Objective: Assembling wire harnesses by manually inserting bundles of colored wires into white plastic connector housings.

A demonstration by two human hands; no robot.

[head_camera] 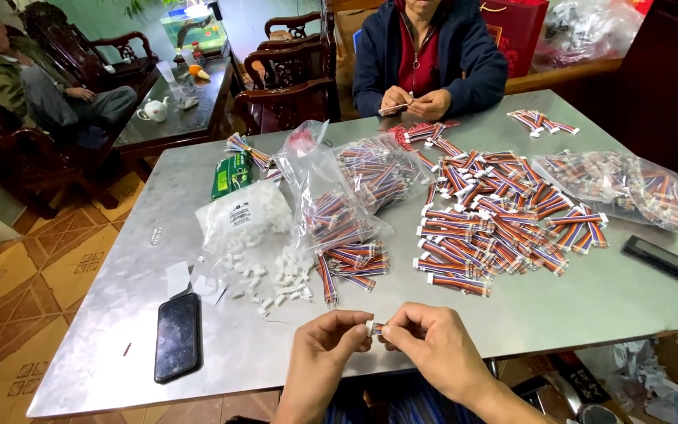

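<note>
My left hand point(329, 345) and my right hand point(431, 342) meet at the near edge of a grey metal table point(559, 302). Between their fingertips they pinch a small white connector point(371, 327) with short coloured wires. Just beyond the hands lie loose white connector housings point(280, 273) and a small bundle of coloured wire harnesses point(347, 265). A large heap of finished harnesses point(496, 220) spreads over the table's middle right.
A black phone point(177, 336) lies at the near left. Clear plastic bags of harnesses point(355, 184) and white connectors point(243, 213) sit mid-table, another bag point(629, 184) at right. A person in a dark jacket point(427, 59) works opposite; another sits far left point(25, 78).
</note>
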